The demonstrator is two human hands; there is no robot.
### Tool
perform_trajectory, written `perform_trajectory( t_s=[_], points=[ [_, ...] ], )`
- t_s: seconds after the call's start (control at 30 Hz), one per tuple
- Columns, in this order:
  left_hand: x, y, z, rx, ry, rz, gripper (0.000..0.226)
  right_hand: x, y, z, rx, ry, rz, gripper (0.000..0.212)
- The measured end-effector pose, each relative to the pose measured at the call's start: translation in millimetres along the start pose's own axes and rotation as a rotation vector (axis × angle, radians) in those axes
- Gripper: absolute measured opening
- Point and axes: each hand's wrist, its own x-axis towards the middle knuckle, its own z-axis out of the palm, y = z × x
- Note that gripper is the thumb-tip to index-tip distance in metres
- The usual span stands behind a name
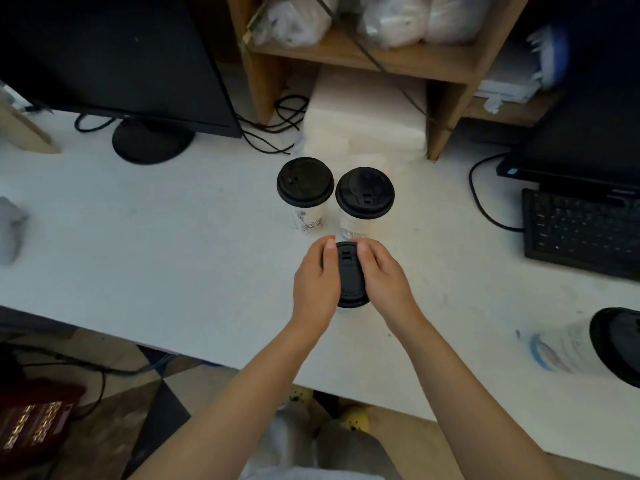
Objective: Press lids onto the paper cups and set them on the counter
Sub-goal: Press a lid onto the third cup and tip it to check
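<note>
A black lid (349,275) sits on top of a paper cup at the middle of the white counter (173,237); the cup body is hidden beneath the lid and my hands. My left hand (317,282) grips the lid's left side with its thumb on top. My right hand (382,275) grips the right side, thumb also pressing on top. Just behind stand two lidded paper cups, one on the left (304,192) and one on the right (363,199). Another lidded cup (588,344) stands near the counter's right front edge.
A black monitor with round base (152,140) stands at the back left. A keyboard (581,233) and a dark device lie at the right. A wooden shelf (443,109) with bags stands behind, cables beside it. A grey object (10,230) lies at the far left.
</note>
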Motion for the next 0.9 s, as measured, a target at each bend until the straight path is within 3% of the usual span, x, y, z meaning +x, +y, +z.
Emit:
perform_trajectory(
  t_s=[0.4,0.57,0.7,0.8,0.9],
  points=[
    [7,-13,4,-0.049,-0.01,0.043,0.025,3,9,7,0.044,0.057,-0.026,0.021],
    [21,-10,-8,-0.02,-0.264,0.016,0.035,-12,7,4,0.055,0.1,0.018,0.028],
    [43,2,-6,0.179,-0.39,0.059,0.04,-32,9,-4,0.014,0.147,0.094,0.024],
    [57,11,1,0.341,-0.424,0.221,0.038,-51,12,-6,-0.007,0.187,0.12,0.011],
    [63,22,9,0.581,-0.524,0.425,0.038,-66,15,-4,-0.005,0.232,0.158,0.013]
  ],
)
